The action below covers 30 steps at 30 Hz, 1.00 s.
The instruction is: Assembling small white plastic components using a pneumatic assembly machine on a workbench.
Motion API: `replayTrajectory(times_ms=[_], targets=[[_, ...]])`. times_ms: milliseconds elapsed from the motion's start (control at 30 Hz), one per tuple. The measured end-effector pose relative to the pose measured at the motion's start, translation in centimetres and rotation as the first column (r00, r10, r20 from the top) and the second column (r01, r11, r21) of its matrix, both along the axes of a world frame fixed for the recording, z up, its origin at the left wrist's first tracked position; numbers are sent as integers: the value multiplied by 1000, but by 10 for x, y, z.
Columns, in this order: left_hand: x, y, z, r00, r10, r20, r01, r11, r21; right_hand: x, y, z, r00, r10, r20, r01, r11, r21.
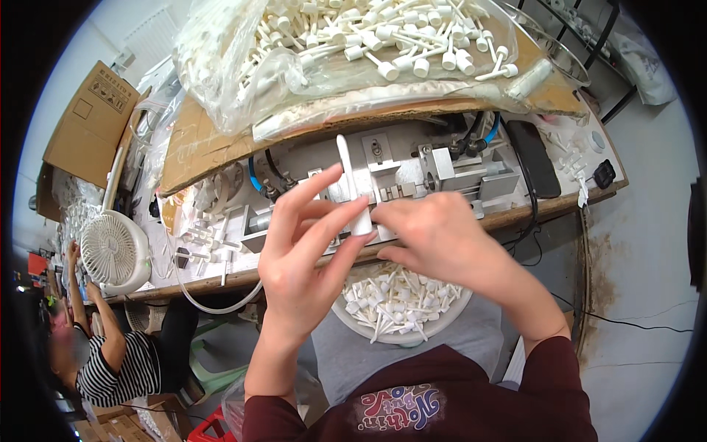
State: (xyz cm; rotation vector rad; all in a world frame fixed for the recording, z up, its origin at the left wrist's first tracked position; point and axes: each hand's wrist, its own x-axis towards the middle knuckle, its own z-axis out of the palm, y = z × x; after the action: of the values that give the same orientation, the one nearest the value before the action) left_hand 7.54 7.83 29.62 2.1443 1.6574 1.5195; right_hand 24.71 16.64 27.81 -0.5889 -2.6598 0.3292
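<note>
In front of the metal fixture, my left hand [298, 254] pinches a white plastic stick with a wider end [359, 214]. The stick stands nearly upright, its thin tip pointing away from me. My right hand [438, 232] is beside it, fingers closed together near the stick's wide end. A small white piece shows under those fingers, but I cannot make out what it is. Behind both hands, the metal clamping fixture [460, 183] sits on the bench. Below them, a white bowl [460, 308] on my lap holds many white capped sticks [394, 295].
Cardboard and a plastic bag [221, 70] carry a big heap of white capped sticks [368, 29] above the fixture. A black phone [533, 158] lies right. At left are loose parts [213, 247], a hose [202, 306], a white fan [114, 250] and a person in a striped shirt [121, 368].
</note>
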Motion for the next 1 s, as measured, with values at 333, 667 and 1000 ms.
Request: replayTrajectory(times_ms=[333,667,1000], targets=[[13,-14,-47,990,11,-140,-21,997,-71,-18,171,77,897,-361,-254,404,904,142],[26,-4,-65,870,88,-485,-190,968,-165,-69,209,89,821,-549,157,534,835,129],[25,7,-57,913,74,-401,-164,967,-195,-47,219,77,936,-347,60,329,923,202]])
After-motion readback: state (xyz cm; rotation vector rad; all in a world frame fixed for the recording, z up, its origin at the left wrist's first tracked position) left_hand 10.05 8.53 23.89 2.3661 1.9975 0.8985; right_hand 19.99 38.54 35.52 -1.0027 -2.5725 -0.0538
